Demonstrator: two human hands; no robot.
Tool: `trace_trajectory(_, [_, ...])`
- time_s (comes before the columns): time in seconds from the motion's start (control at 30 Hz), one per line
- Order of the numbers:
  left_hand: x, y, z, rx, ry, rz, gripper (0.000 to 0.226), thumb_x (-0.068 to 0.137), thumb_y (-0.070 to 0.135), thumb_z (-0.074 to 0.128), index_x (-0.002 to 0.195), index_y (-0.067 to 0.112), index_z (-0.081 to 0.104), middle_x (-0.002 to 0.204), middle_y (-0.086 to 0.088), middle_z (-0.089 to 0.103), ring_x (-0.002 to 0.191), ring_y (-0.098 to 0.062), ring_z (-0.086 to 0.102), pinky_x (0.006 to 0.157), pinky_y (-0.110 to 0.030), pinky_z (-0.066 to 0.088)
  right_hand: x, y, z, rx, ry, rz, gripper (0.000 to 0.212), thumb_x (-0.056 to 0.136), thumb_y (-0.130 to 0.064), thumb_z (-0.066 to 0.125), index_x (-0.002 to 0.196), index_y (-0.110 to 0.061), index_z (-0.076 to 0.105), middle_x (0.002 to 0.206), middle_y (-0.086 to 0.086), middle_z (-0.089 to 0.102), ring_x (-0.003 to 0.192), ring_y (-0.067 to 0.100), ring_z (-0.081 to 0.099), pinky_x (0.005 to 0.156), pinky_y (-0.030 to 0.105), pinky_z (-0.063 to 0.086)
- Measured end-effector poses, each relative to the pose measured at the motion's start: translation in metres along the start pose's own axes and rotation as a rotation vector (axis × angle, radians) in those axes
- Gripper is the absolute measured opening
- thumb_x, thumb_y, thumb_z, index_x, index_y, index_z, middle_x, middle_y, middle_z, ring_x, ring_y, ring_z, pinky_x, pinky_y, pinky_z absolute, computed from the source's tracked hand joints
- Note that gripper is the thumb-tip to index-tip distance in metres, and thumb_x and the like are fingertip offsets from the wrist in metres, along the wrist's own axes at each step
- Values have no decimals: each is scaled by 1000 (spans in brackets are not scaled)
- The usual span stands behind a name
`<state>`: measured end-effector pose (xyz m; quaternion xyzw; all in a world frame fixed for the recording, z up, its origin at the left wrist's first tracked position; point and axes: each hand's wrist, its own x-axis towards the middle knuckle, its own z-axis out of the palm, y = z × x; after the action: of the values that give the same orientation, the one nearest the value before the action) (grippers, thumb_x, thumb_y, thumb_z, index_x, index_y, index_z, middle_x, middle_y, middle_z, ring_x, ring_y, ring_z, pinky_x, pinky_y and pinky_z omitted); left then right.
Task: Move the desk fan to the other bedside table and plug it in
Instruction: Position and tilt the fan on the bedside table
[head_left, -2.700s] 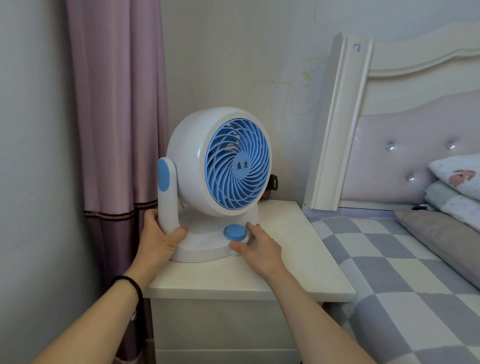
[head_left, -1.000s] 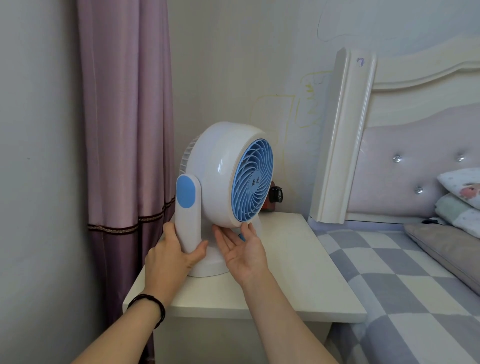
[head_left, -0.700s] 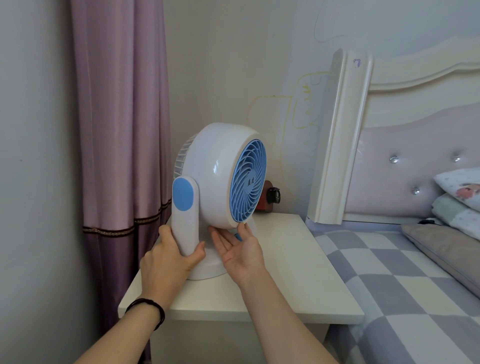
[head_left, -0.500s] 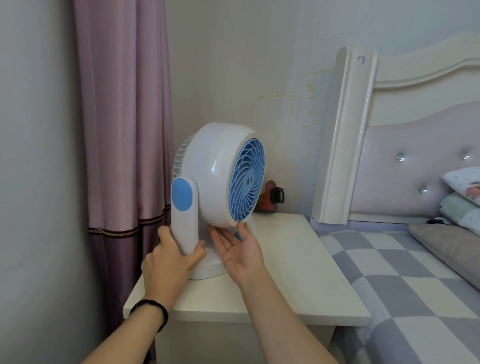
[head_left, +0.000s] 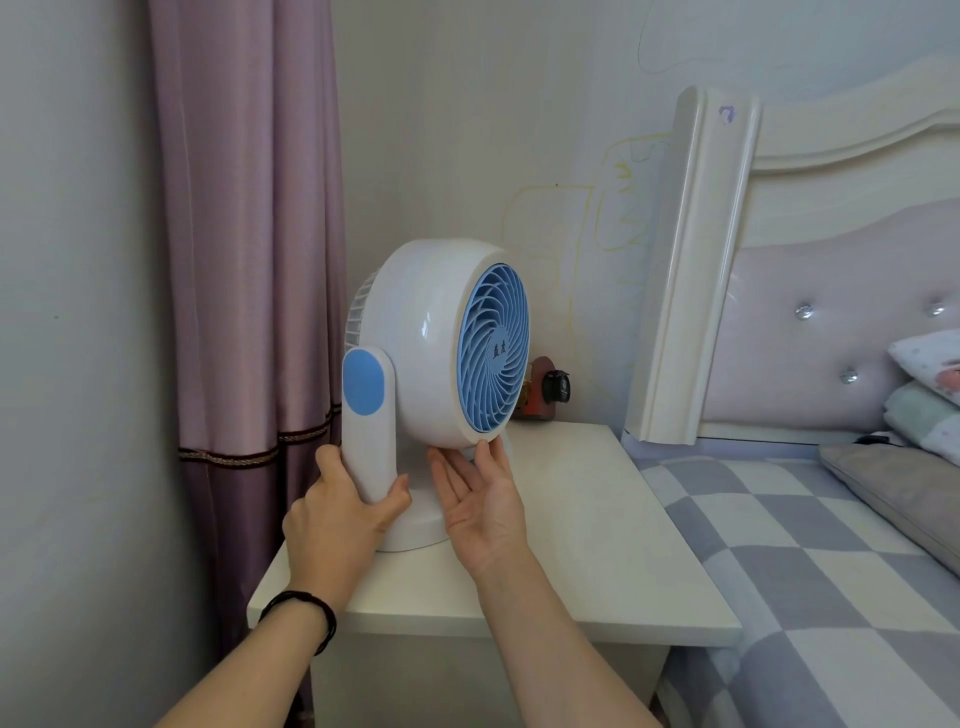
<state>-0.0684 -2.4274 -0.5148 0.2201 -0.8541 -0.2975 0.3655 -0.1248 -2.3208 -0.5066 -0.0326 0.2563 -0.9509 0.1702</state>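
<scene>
A white desk fan (head_left: 423, 353) with a blue grille stands on the white bedside table (head_left: 597, 525), its face turned right toward the bed. My left hand (head_left: 337, 512) is wrapped around the lower part of the fan's left support arm. My right hand (head_left: 480, 499) lies palm up under the fan's round housing, fingertips touching its lower rim and fingers apart. The fan's base rests on the tabletop behind my hands. Its cord and plug are hidden.
A mauve curtain (head_left: 249, 260) hangs at the left, close behind the fan. A small red and black object (head_left: 545, 387) sits at the wall behind the table. The bed with a checked cover (head_left: 810, 561), pillows and tufted headboard (head_left: 831, 322) fills the right.
Since 2.7 s ago the fan has been turned from facing me to facing right. My right hand left the blue knob and went under the housing. Over the last second hardly anything moved.
</scene>
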Motion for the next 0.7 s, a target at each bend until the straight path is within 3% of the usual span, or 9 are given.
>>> trace_trajectory(0.4, [1,-1,1,-8,-11,-20,51,76,44,65,94,9,32,95,-20,65,84,-41,61,62,-34,35,-2,4,0,5,2,-46,44,92,-17,53,136,-22,46,110,14,67,100,25,65,77,28,59])
trace_trajectory(0.7, [0,-2,0,-17,-9,-18,50,76,44,65,93,10,32,95,-20,65,85,-42,60,62,-35,34,-3,6,-1,11,4,-65,47,92,-18,53,137,-22,44,122,19,62,104,26,64,76,27,59])
